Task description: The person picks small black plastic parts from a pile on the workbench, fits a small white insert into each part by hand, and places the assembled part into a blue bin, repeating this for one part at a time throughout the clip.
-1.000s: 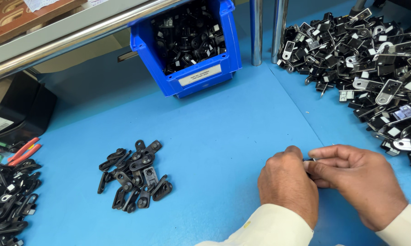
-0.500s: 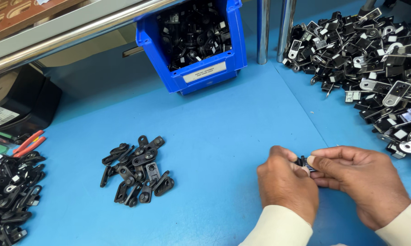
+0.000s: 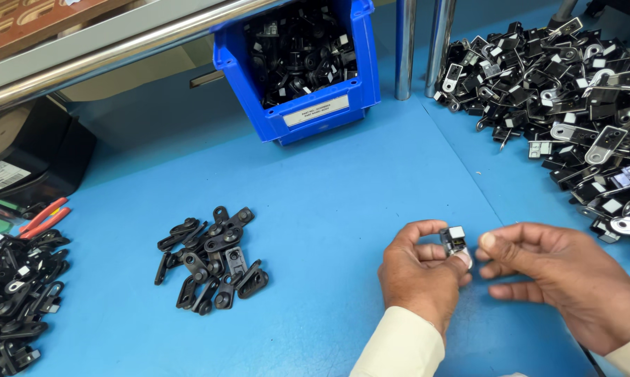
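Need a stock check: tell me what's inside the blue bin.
The blue bin holds a jumble of small black parts, some with pale square faces. Its depth and bottom layers are covered by the top parts.

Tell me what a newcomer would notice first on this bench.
The eye lands first on the two hands low at the right: the left hand pinches a small black part while the right hand hovers beside it. Next comes the blue bin of black parts at top centre, then the big heap of black and metal parts at the far right and a small pile on the blue table.
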`<state>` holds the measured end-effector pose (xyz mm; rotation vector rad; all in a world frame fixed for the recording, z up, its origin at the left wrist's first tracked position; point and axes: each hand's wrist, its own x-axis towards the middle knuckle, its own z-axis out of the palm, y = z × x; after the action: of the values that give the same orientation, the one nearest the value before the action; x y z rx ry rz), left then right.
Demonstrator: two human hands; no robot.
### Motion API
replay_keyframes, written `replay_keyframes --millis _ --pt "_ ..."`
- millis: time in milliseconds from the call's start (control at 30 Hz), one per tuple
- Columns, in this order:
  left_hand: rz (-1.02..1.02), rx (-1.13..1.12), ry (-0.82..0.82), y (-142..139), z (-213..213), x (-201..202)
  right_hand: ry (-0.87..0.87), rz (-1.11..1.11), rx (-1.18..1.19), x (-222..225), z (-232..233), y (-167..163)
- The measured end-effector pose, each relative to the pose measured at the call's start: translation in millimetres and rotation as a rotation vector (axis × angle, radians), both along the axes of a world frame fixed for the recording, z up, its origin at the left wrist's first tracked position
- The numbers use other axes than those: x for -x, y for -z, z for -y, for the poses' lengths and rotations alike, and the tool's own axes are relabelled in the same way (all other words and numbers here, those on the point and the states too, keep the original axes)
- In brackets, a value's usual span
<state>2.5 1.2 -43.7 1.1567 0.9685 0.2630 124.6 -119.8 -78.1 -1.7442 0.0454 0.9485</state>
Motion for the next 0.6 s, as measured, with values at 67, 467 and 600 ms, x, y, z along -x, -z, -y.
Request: replay_keyframes --millis 67,467,600 --pt "0.067 0.099 0.029 -3 -1 3 -0.128 -0.044 0.006 -10 2 7" --pt "-0.061 -0.013 0.129 -23 -6 10 -0.121 -0.109 -0.049 -13 -3 11" --pt "-0.071 -0.109 0.114 -20 -5 10 -0.122 0.283 0.001 22 -9 -4"
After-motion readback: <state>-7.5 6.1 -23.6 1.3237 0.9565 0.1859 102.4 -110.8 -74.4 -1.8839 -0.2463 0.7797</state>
